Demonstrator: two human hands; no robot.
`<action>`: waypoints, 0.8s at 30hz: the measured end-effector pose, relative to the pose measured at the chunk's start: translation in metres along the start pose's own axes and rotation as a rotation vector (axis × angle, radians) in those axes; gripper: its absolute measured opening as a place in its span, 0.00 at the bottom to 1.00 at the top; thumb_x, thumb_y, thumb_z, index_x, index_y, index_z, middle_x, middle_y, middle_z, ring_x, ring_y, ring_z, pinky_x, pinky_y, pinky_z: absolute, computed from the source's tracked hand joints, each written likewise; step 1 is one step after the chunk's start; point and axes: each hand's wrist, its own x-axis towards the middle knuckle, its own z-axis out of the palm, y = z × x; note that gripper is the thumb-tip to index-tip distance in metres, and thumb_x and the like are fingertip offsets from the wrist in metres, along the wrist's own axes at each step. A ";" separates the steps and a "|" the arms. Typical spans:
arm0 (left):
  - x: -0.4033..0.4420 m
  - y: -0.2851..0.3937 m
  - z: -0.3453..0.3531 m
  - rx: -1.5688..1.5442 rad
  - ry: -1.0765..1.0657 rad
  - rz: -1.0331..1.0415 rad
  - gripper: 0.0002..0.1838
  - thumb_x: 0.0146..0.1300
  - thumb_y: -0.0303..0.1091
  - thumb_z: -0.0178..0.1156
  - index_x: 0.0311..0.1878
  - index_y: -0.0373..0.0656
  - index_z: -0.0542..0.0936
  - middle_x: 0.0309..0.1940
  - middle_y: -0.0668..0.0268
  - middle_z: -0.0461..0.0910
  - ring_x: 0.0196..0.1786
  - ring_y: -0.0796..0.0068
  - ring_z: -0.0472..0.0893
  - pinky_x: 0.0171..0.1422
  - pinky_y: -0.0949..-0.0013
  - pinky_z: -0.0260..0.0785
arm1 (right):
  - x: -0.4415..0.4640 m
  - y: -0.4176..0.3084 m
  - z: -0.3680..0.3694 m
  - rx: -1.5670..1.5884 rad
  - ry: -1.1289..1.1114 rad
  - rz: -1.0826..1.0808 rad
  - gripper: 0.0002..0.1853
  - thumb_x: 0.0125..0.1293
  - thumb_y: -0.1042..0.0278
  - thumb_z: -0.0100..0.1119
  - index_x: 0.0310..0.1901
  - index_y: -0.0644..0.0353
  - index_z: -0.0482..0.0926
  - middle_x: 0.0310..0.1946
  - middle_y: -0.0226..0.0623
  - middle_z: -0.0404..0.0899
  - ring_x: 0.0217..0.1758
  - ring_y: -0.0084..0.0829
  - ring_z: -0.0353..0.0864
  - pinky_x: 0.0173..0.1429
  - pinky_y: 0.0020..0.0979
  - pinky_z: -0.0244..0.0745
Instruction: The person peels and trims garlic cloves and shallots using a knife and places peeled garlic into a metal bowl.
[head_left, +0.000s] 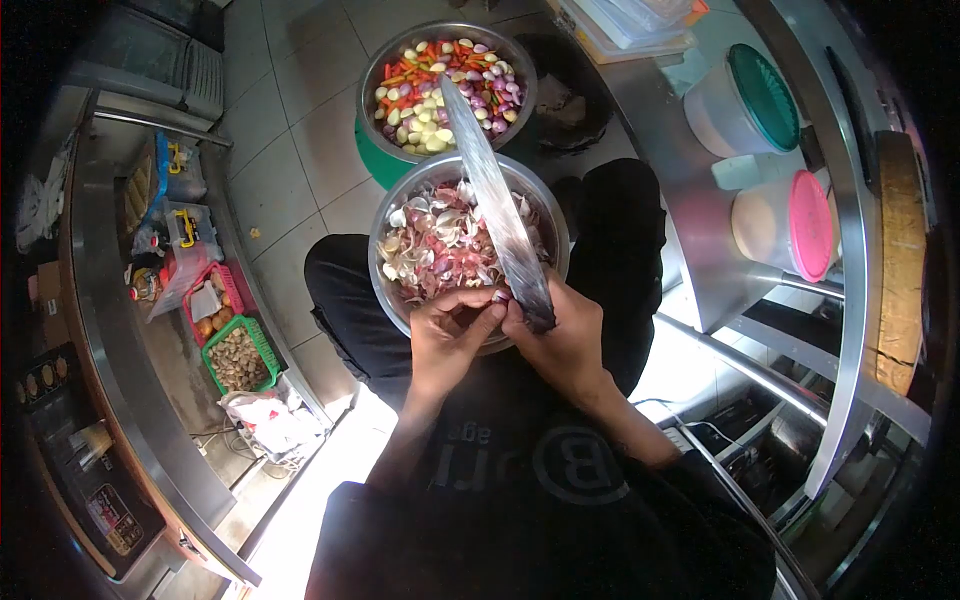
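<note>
A large knife (pixel 492 190) points away from me, its broad blade over the near metal bowl (pixel 553 215). My right hand (pixel 565 335) is closed around the knife's near end. At the blade's left side, my left hand (pixel 448 338) pinches a small purple shallot (pixel 501 296), and the two hands nearly touch. Pale and reddish peels (pixel 440 240) fill the near bowl, which sits between the knees. Beyond it, a wider metal bowl (pixel 372 70) holds peeled garlic, shallots (pixel 500 90) and red and orange chillies (pixel 405 70). The knife tip reaches over that far bowl.
A green basket (pixel 270 352) of brown pieces and a red basket (pixel 232 290) stand on the left shelf. On the right metal counter (pixel 650 110) are tubs with a green lid (pixel 763 98) and a pink lid (pixel 811 226). A wooden board (pixel 898 260) stands far right.
</note>
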 end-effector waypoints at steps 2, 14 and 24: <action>0.000 0.000 -0.001 0.021 -0.004 0.002 0.11 0.72 0.15 0.70 0.56 0.28 0.89 0.50 0.57 0.93 0.53 0.73 0.90 0.64 0.69 0.82 | 0.000 0.001 0.001 -0.003 0.001 -0.005 0.17 0.65 0.70 0.76 0.52 0.64 0.81 0.40 0.53 0.86 0.43 0.58 0.90 0.46 0.45 0.84; -0.003 0.003 0.011 0.009 0.058 -0.018 0.13 0.76 0.16 0.66 0.61 0.28 0.85 0.52 0.57 0.91 0.54 0.74 0.90 0.64 0.71 0.82 | 0.003 0.001 0.001 -0.006 0.065 -0.013 0.14 0.65 0.75 0.76 0.50 0.67 0.84 0.38 0.49 0.88 0.39 0.41 0.93 0.46 0.34 0.84; 0.001 -0.007 0.005 -0.085 0.060 0.003 0.09 0.77 0.18 0.67 0.57 0.31 0.85 0.48 0.60 0.91 0.50 0.74 0.90 0.57 0.71 0.83 | 0.001 0.002 0.003 0.076 0.020 0.029 0.13 0.67 0.71 0.75 0.47 0.65 0.81 0.36 0.51 0.83 0.39 0.56 0.87 0.44 0.42 0.81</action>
